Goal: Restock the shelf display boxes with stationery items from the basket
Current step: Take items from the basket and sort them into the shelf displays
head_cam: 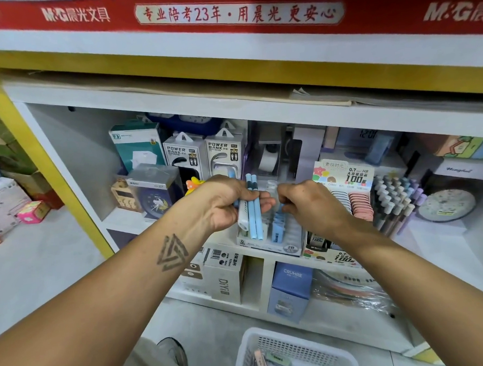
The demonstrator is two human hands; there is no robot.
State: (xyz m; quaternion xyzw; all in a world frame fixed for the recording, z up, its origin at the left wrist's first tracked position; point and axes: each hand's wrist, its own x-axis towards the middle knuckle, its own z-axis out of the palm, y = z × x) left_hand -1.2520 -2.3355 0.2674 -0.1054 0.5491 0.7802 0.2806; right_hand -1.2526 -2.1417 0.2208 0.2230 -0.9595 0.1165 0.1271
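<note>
My left hand [230, 201] grips a small bundle of light blue pens [254, 218] and a white one, held upright in front of the shelf. My right hand [306, 204] is just to their right with its fingers curled, pinching at something small that I cannot make out, above a clear display box [291, 241] of blue lead cases marked 2B. On the floor at the bottom stands the white basket [338, 351] holding a few pens and other stationery.
A lead-refill display box [343, 177] marked 0.7 and a box of pastel pens [398, 199] stand to the right. Power bank boxes [205, 156] and a tape dispenser [269, 156] sit behind. Cartons [225, 273] fill the lower shelf. My shoe [173, 351] is beside the basket.
</note>
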